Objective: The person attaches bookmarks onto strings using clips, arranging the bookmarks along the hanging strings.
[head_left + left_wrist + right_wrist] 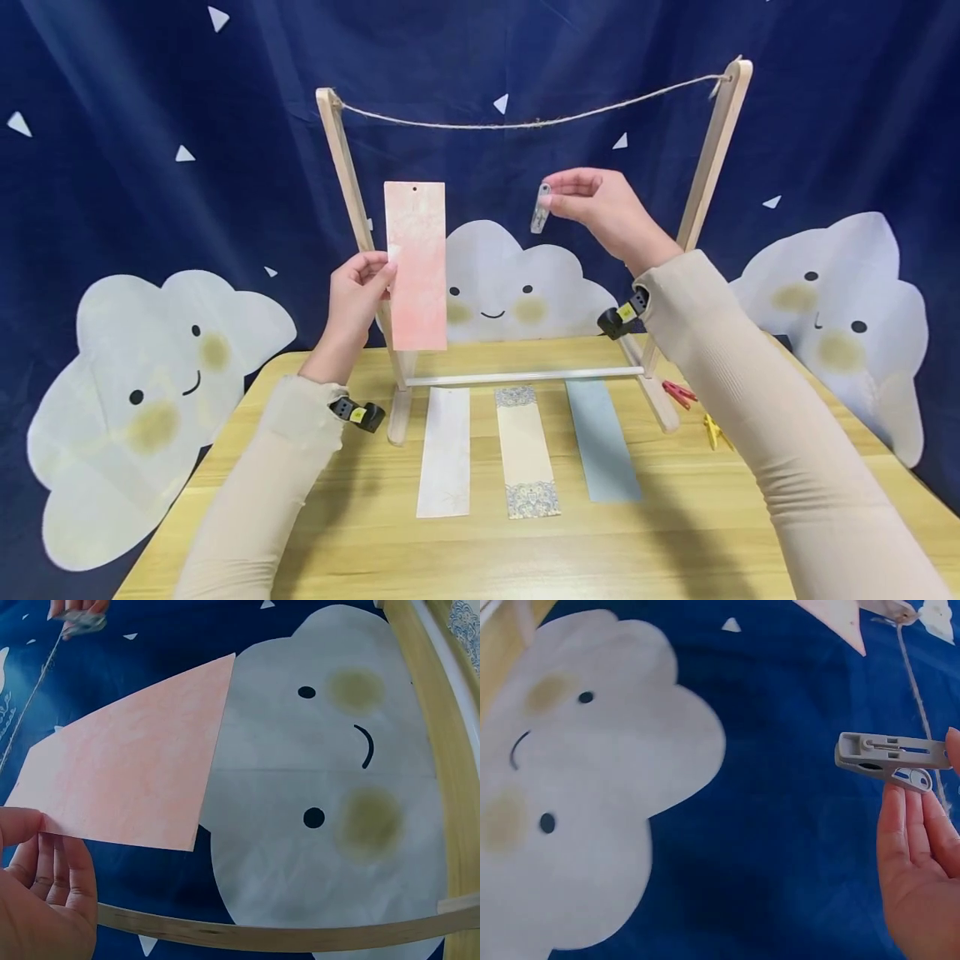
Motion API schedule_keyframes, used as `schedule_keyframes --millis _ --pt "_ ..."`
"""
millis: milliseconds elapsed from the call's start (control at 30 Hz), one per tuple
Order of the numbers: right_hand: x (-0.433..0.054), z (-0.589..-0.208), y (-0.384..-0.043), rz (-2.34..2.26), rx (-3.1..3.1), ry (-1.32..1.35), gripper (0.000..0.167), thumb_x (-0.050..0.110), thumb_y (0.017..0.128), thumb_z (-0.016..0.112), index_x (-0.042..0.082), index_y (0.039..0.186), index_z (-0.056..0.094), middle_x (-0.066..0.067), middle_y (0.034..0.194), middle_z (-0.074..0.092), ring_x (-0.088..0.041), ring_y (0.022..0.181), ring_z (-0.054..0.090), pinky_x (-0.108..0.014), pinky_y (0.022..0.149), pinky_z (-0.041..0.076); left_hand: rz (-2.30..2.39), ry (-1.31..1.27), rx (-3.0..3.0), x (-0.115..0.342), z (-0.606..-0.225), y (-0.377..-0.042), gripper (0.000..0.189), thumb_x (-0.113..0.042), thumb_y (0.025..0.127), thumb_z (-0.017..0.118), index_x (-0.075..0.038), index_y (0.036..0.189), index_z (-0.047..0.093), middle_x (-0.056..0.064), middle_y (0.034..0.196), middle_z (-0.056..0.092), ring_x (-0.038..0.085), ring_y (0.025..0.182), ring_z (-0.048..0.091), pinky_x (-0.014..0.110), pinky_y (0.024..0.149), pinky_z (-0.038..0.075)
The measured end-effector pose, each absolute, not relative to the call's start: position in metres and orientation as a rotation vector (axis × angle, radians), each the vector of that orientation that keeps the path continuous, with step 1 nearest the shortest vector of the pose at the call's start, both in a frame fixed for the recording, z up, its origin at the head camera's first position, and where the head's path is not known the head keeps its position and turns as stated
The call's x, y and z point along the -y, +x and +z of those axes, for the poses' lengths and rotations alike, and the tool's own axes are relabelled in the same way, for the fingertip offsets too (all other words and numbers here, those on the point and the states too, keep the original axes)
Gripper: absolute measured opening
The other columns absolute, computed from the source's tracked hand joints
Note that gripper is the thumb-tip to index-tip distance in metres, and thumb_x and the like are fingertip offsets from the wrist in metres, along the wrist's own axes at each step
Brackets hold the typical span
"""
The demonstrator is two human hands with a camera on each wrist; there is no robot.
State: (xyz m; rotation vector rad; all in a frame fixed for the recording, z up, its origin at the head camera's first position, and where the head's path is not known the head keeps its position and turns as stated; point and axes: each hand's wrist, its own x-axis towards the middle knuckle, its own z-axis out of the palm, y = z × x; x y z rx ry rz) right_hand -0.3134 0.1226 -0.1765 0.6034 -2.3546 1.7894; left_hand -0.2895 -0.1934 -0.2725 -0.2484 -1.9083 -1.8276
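Observation:
My left hand pinches the left edge of a pink paper bookmark between thumb and fingers. The bookmark hangs upright, its small punched hole at the top, in front of the left post of a wooden rack. In the right wrist view a grey clothespin is pinched by the handle end in my right hand. It is held below the sagging twine, apart from both the twine and the bookmark. The clothespin's nose points down in the head view.
The wooden rack stands on the table with a white bar low across it. In front lie a white bookmark, a cream patterned one and a blue-grey one. Red clothespins and yellow clothespins lie at right.

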Motion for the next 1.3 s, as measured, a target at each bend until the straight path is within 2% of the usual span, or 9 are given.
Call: schedule_keyframes --millis 333,467,700,933,1300 --pt "-0.099 -0.140 -0.325 2.068 2.178 0.621 0.023 0.008 0.082 0.072 0.003 0.104 0.065 0.000 0.091 0.068 -0.014 0.089 0.059 -0.025 0.091 0.048 -1.793 -0.301 1.896 0.187 -0.258 -0.299 0.005 -0.005 0.089 0.062 -0.006 0.094 0.063 -0.008 0.074 0.061 0.007 0.062 0.051 0.017 0.056 0.047" --pt "-0.092 -0.130 -0.328 1.988 2.217 0.642 0.027 0.011 0.083 0.071 0.001 0.108 0.065 -0.001 0.096 0.067 -0.015 0.094 0.058 -0.026 0.095 0.046 -1.809 -0.289 1.882 0.185 -0.252 -0.300 0.005 -0.003 0.089 0.062 -0.005 0.093 0.063 -0.007 0.073 0.061 0.007 0.061 0.051 0.017 0.056 0.047" --pt "-0.083 -0.110 -0.328 1.908 2.192 0.691 0.027 0.016 0.085 0.070 0.002 0.108 0.065 -0.003 0.102 0.064 -0.017 0.100 0.055 -0.024 0.097 0.044 -1.783 -0.289 1.896 0.178 -0.247 -0.303 0.015 -0.003 0.090 0.061 0.006 0.101 0.061 -0.009 0.073 0.060 0.007 0.060 0.052 0.018 0.057 0.050" --pt "-0.064 -0.093 -0.333 1.885 2.056 0.690 0.026 0.017 0.086 0.069 0.003 0.108 0.065 -0.003 0.097 0.063 -0.018 0.099 0.056 -0.020 0.093 0.046 -1.776 -0.281 1.882 0.175 -0.247 -0.301 0.008 0.000 0.089 0.061 0.002 0.096 0.063 -0.006 0.074 0.059 0.007 0.059 0.051 0.016 0.055 0.049" --pt "-0.031 -0.080 -0.339 2.027 1.856 0.648 0.025 0.011 0.087 0.065 0.002 0.111 0.061 -0.004 0.098 0.060 -0.015 0.099 0.057 -0.013 0.088 0.046 -1.790 -0.191 1.812 0.167 -0.242 -0.301 0.019 -0.003 0.087 0.065 0.008 0.103 0.065 -0.006 0.074 0.063 0.006 0.062 0.057 0.016 0.058 0.051"
